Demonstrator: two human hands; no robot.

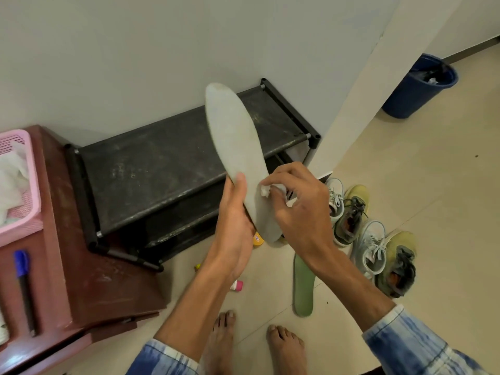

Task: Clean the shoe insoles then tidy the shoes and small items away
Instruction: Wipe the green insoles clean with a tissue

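Blue-and-white sleeves (422, 345) and two bare feet (221, 339) fill the bottom of the head view, and just above them the left hand (235, 220) grasps the grey insole (238, 147) by its heel end, thumb laid across the face, so that the toe end stands up in the air in front of the black shoe rack (173, 163); the right hand (300, 201) pinches a small white wad (266, 189), cloth or tissue I cannot tell, and presses it to the insole just above the left thumb. With the grip at one end only, a firm rub higher up could, I judge, bend the long free part away from the wad or twist the heel out of the palm. The wad is small and held by fingertips alone, so a hard stroke could pull it loose. On the floor a green insole (303, 285) lies just ahead of the right foot, and a pink-capped bottle (237, 286) and a yellow item (257, 238) lie below the hands; a careless step forward could land on any of them or knock the small ones under the rack. Pale blue shoes (372, 250) and olive shoes (400, 266) stand mixed together right of the rack, not yet put away, and a dropped insole could fall among them
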